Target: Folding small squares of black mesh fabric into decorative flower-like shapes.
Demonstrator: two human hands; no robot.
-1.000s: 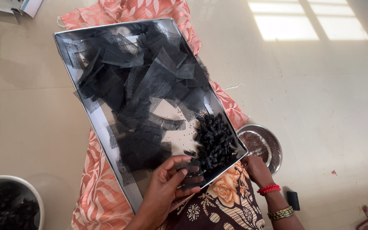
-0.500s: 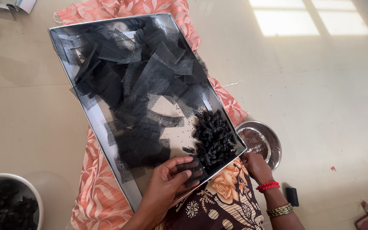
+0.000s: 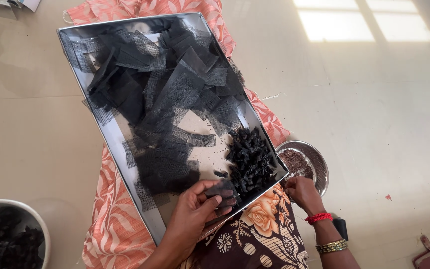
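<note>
Person seated on the floor, a large rectangular steel tray [image 3: 103, 144] propped across the lap and tilted, its far end over an orange floral cloth [image 3: 113, 234] spread on the beige tiled floor [image 3: 374, 109]. The slant seems to keep loose material gathered toward the near corner.

Tray contents: many cut squares of black mesh netting [image 3: 170, 94] scattered and overlapping over most of the surface; a heap of small black bundled pieces [image 3: 250, 159] sits in the lower right corner, close to the rim, within easy reach of both hands.

Left hand [image 3: 195, 214] lies on the near edge of the tray, its fingers [image 3: 215, 203] curled around one square of dark mesh [image 3: 225, 192], pinching it just beside the heap. The grasp looks light, the piece bunched rather than flat.

Right hand [image 3: 299, 192] is off the tray, at its lower right corner, loosely clenched beside a small round steel bowl of brown seeds [image 3: 299, 162]; whether it holds any seeds I cannot tell. Red thread and gold bangle on that wrist. The bowl stands on the floor just past the tray rim, handy to that hand.

Lower left: a white round basin with more dark pieces [image 3: 6, 239], well apart from the tray.
</note>
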